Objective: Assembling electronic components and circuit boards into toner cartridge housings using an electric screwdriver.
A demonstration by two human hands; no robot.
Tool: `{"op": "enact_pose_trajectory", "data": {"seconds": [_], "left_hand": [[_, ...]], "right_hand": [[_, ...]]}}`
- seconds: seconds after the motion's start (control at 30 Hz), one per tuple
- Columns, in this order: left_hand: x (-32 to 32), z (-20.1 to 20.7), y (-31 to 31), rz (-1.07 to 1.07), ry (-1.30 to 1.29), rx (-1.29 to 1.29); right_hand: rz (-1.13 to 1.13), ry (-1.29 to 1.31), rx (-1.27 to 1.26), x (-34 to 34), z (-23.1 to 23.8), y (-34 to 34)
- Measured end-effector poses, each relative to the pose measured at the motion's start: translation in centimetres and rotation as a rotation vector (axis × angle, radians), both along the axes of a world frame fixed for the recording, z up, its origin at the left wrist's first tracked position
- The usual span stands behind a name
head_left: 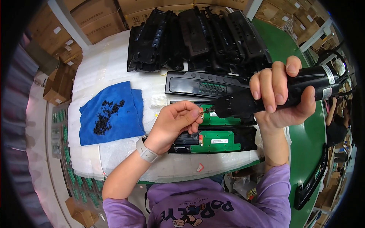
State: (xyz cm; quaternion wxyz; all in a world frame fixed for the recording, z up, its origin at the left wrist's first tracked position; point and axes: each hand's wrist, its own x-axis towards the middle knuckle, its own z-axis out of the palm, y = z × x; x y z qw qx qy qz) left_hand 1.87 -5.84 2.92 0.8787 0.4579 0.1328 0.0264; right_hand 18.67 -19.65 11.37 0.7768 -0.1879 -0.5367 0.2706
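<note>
Fingers (192, 114) of left hand (173, 125) pinch small screw at driver tip; right hand (279, 95) clenched around black electric screwdriver (266, 97).

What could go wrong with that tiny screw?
The left hand pinches a screw at the driver tip, in mid-air, so it might slip and drop onto the green boards. Fingertips sit right by the bit and could get nicked. The loose screws on the blue cloth could scatter if bumped.
</note>
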Motion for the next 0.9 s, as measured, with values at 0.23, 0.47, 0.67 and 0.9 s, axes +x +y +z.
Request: {"op": "enact_pose_trajectory", "data": {"seconds": [0.23, 0.47, 0.67, 0.9], "left_hand": [[-0.1, 0.1, -0.2, -0.010, 0.027, 0.002], [-0.2, -0.1, -0.1, -0.021, 0.010, -0.061], [-0.5, -0.3, -0.1, -0.023, -0.015, -0.170], [-0.3, 1.8, -1.1, -0.105, 0.132, 0.226]], "right_hand": [[0.004, 0.016, -0.013, -0.5, -0.1, 0.0], [-0.102, 0.022, -0.028, -2.0, -0.1, -0.6], [-0.109, -0.100, -0.031, -2.3, -0.1, -0.9], [-0.118, 0.073, 0.021, -1.5, -0.1, -0.3]]}}
